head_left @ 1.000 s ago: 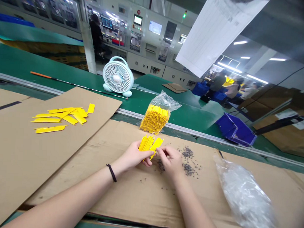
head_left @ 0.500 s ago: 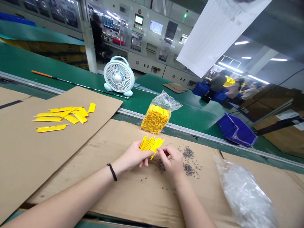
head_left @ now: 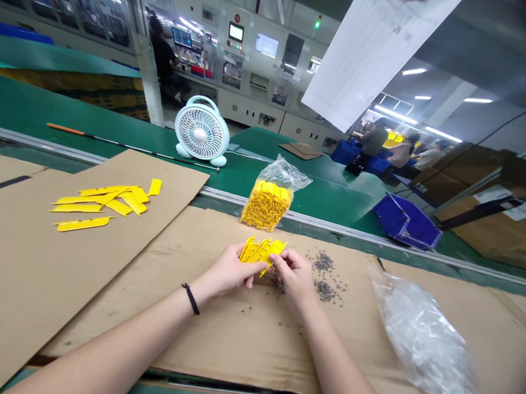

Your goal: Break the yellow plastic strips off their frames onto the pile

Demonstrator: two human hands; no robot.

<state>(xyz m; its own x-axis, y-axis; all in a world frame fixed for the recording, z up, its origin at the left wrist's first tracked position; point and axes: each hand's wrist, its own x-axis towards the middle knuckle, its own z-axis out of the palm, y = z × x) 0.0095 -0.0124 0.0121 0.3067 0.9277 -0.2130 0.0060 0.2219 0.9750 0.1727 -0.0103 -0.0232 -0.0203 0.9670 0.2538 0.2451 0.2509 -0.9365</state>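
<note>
a: what's the setting?
b: a factory floor. a green conveyor bench (head_left: 96,135) crosses the view, with pale control cabinets (head_left: 250,76) behind it and a person (head_left: 163,55) at them.

a: what's on the bench?
b: two corrugated cardboard sheets (head_left: 223,345) lie flat in front of the wearer, and a second sheet (head_left: 40,269) runs off to the left. farther back are a pale blue desk fan (head_left: 200,129) and a tipped blue plastic bin (head_left: 406,222).

a: arms and hands?
b: both forearms come in from the bottom edge and angle toward each other, low over the cardboard. a thin black wristband (head_left: 191,299) circles the left wrist. the left hand (head_left: 230,270) is closed, its fingers curled around a bunch of yellow plastic strips (head_left: 261,251). the right hand (head_left: 294,278) is closed on the same bunch, pinching its right end.

a: the material?
b: the strips are flat, narrow and glossy. loose ones (head_left: 103,198) lie on the left sheet, and a clear bag of them (head_left: 267,203) sits just beyond the hands. a crumpled clear plastic bag (head_left: 422,335) lies to the right. dark granules (head_left: 323,274) are scattered just beside the right hand.
</note>
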